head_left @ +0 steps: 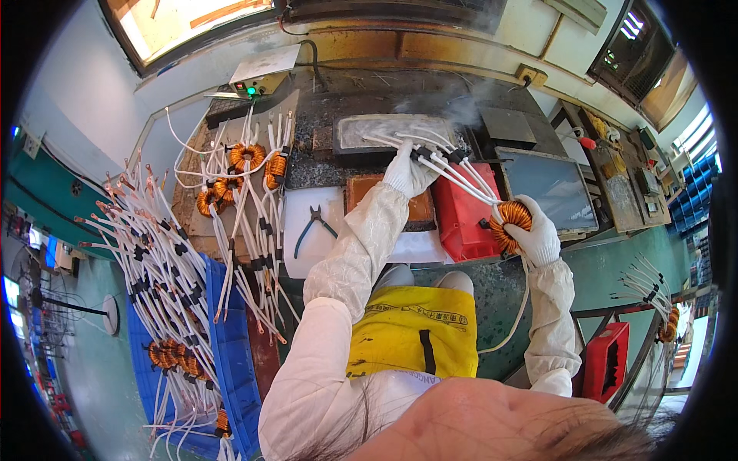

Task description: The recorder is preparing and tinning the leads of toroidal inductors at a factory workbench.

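My gloved left hand (410, 174) is closed round a bundle of white leads (478, 184) with black sleeves on them. The leads run from an orange copper-wound toroidal coil (505, 227), which my gloved right hand (540, 237) grips by its right side. Their far ends reach over a rectangular dark pot (357, 159) with a silvery-grey surface, and smoke rises at its right end. Whether the tips dip into the surface I cannot tell. Below the leads sits a red plastic bin (467, 223). One white lead hangs from the coil toward my lap.
Cutting pliers (314, 228) lie on a white sheet left of my left arm. More coils (246, 157) with leads rest on the board at left, beside a blue crate (234, 338) full of them. A control box (265, 73) with a green light stands behind. Another red bin (606, 361) is low right.
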The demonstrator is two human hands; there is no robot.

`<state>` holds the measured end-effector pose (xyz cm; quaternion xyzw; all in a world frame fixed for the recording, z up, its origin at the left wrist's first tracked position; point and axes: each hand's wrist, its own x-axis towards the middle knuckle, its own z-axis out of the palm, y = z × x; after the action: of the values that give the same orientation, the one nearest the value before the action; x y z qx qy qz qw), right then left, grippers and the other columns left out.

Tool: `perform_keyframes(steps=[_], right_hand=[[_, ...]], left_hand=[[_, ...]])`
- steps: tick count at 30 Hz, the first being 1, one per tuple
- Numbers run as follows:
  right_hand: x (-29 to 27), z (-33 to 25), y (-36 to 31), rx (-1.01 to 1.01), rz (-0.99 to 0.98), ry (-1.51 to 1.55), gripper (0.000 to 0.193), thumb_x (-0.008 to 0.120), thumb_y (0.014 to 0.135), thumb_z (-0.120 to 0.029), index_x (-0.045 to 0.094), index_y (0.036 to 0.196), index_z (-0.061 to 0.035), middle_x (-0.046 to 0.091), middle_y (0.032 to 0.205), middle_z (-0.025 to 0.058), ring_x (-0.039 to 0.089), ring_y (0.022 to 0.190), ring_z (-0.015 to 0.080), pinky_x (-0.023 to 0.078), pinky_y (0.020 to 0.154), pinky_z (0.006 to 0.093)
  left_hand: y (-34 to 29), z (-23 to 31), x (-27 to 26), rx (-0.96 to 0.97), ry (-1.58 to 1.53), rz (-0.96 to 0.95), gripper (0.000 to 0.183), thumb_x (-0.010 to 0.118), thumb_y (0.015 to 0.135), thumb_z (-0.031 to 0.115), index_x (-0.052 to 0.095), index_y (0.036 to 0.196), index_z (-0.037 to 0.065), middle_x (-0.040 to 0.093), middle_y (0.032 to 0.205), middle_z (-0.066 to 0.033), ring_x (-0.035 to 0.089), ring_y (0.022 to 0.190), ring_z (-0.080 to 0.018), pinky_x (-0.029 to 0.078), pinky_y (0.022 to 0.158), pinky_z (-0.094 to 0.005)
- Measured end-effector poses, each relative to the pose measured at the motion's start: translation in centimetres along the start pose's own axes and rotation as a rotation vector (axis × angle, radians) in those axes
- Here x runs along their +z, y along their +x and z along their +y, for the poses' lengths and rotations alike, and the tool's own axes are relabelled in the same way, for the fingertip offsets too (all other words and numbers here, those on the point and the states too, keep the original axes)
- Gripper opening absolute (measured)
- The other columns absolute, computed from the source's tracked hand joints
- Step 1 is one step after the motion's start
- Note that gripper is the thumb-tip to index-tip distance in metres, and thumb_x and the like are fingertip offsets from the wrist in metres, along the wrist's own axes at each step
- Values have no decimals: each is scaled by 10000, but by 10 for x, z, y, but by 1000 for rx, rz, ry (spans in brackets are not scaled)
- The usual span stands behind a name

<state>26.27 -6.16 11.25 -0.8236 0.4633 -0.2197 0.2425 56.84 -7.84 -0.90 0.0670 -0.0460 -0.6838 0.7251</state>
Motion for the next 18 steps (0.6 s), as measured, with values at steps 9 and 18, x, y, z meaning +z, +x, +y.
perform_keyframes(steps=[9,18], right_hand=[[-12,15,-23,-21,81,-25,562,737,732,-131,543,1256,-66,655,1098,150,649,1016,286,497,892,344],[-24,9,-42,15,105,-17,566,732,744,-112,534,1271,-55,647,1117,155,646,1031,271,498,894,337]], left_hand=[[-11,-22,32,-29,60,24,414,362,1018,400,540,962,31,621,874,-128,641,829,-298,550,853,-502],[-9,-33,35,-87,62,-57,418,402,999,407,558,1022,20,643,940,-152,657,845,-307,574,793,-491]])
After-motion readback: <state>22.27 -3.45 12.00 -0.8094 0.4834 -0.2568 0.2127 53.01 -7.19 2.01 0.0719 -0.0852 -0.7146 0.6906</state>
